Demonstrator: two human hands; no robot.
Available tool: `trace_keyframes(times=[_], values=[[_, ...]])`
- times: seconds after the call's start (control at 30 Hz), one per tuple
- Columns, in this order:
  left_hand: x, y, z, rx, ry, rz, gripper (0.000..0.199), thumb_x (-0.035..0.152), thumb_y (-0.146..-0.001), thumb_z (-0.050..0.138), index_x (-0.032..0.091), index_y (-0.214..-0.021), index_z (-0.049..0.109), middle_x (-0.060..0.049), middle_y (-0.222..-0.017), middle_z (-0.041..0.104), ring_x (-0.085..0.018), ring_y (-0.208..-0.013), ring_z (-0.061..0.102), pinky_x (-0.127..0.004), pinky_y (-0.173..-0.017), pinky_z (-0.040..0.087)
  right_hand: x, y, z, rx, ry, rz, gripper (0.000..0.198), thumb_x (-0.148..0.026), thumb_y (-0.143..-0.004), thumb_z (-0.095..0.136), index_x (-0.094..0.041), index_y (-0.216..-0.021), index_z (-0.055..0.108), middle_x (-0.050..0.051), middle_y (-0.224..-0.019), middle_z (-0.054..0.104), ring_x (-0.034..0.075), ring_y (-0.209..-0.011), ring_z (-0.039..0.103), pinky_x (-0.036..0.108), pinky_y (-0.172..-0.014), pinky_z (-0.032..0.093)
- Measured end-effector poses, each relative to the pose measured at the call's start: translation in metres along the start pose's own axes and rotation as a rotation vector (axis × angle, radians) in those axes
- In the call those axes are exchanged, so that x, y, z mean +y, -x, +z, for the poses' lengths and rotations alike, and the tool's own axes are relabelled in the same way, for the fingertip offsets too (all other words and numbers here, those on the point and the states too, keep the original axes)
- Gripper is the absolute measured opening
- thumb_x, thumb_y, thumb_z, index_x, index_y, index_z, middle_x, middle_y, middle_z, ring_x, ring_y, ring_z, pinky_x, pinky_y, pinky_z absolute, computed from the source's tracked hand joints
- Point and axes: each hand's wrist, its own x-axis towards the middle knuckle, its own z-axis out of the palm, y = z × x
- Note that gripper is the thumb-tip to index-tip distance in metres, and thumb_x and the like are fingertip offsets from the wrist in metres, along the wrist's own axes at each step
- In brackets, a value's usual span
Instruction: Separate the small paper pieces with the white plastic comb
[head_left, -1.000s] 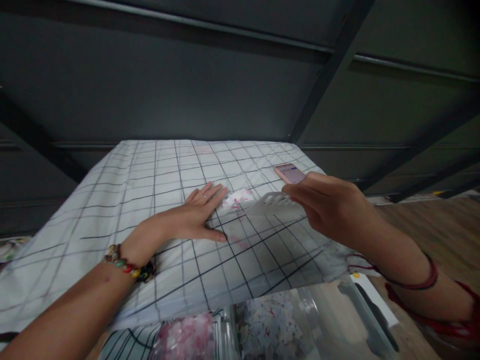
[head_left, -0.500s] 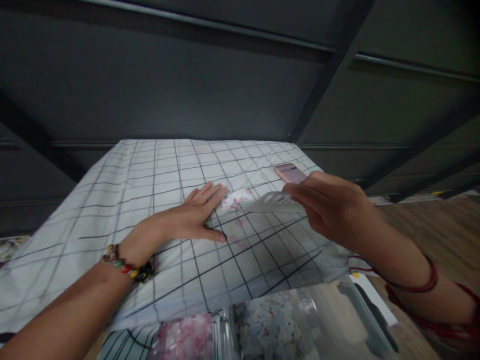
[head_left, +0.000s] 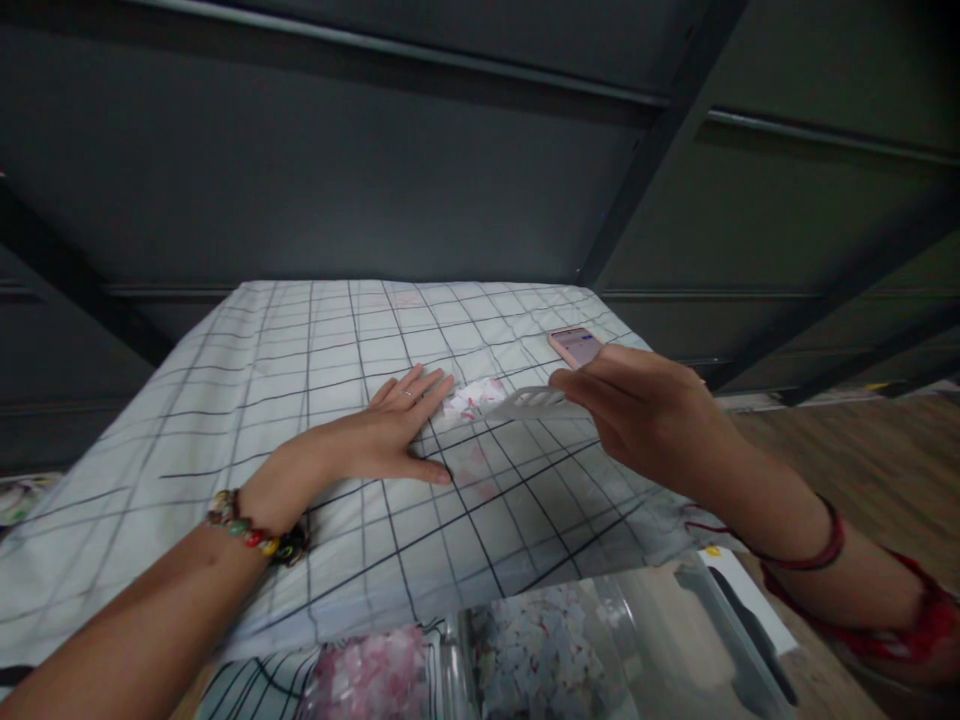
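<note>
My left hand [head_left: 397, 430] lies flat on the white cloth [head_left: 315, 350] with black grid lines, fingers spread and a ring on one. Against its fingertips is a small heap of white and pink flakes [head_left: 474, 400]. A thin, whitish slotted plastic piece [head_left: 532, 402] is pinched in my right hand [head_left: 637, 405], its far end by the flakes. Its exact kind is unclear, and my fingers hide its near end.
A phone [head_left: 574, 345] lies beyond my right hand. Along the front edge are a clear pack of pink pieces [head_left: 371, 675], a clear container of whitish flakes [head_left: 540, 645] and a white card [head_left: 750, 600]. A dark panelled wall [head_left: 337, 160] stands behind.
My right hand has moved slightly left with the slotted piece, towards the flakes. My left hand has stayed in place.
</note>
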Motion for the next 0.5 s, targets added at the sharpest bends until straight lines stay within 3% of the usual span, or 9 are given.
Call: trace_keyframes(times=[0.5], values=[[-0.0007,0.0012,0.0008,0.022,0.022,0.020,0.106,0.067,-0.073,0.055,0.012,-0.144,-0.002,-0.019,-0.150,-0.006,-0.033,-0.134,-0.013,-0.047,-0.107,0.001,-0.0027,-0.0026,-0.0024,0.034,-0.043,-0.057,0.027,0.000,-0.080,0.037,-0.013,-0.089,0.058,0.001,-0.060,0.053,0.013,-0.057,0.042,0.025,-0.051,0.032]])
